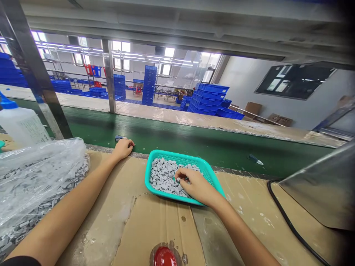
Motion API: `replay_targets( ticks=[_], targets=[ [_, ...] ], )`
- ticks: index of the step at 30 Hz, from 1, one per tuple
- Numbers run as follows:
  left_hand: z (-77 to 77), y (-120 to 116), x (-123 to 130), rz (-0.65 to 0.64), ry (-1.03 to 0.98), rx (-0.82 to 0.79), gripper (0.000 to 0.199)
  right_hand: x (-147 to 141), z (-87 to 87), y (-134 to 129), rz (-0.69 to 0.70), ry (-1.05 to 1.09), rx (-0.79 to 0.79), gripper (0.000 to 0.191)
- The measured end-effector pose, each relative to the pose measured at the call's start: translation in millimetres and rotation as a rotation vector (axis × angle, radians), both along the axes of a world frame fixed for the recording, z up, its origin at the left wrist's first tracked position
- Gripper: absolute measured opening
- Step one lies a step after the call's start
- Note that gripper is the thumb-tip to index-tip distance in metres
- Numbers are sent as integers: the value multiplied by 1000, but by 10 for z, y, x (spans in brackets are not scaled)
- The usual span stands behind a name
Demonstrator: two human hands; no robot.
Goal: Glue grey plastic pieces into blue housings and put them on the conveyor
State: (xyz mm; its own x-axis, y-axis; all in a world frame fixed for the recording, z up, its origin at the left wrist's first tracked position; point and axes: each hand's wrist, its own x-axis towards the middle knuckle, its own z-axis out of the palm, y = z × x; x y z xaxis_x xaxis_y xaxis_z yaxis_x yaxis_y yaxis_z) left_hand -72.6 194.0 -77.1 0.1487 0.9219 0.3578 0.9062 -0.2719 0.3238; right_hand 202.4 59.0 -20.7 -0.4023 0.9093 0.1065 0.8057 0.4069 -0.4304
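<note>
Small grey plastic parts (165, 175) fill much of a turquoise basket (148, 181) in the middle of the bench. My right hand (192, 183) is over the basket, its thumb and forefinger curled together on a small grey piece among the parts. My left hand (124, 148) rests at the bench edge beside the green conveyor belt (166, 136), fingers curled; what they hold, if anything, is hidden. Just behind that hand lies a small dark and white item (119, 138) on the belt.
On the left are a clear bag of grey parts (55, 173) and a white bottle with blue cap (23, 122). A red-filled dish (165, 257) sits at the front. Another small item (255, 159) lies on the belt. A black cable (288, 221) and metal panel (324, 188) stand right.
</note>
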Motion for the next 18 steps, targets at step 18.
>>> replay_targets(
  ticks=[18],
  targets=[
    [23,-42,9,-3,61,13,28,31,-59,10,22,45,-31,22]
  ],
)
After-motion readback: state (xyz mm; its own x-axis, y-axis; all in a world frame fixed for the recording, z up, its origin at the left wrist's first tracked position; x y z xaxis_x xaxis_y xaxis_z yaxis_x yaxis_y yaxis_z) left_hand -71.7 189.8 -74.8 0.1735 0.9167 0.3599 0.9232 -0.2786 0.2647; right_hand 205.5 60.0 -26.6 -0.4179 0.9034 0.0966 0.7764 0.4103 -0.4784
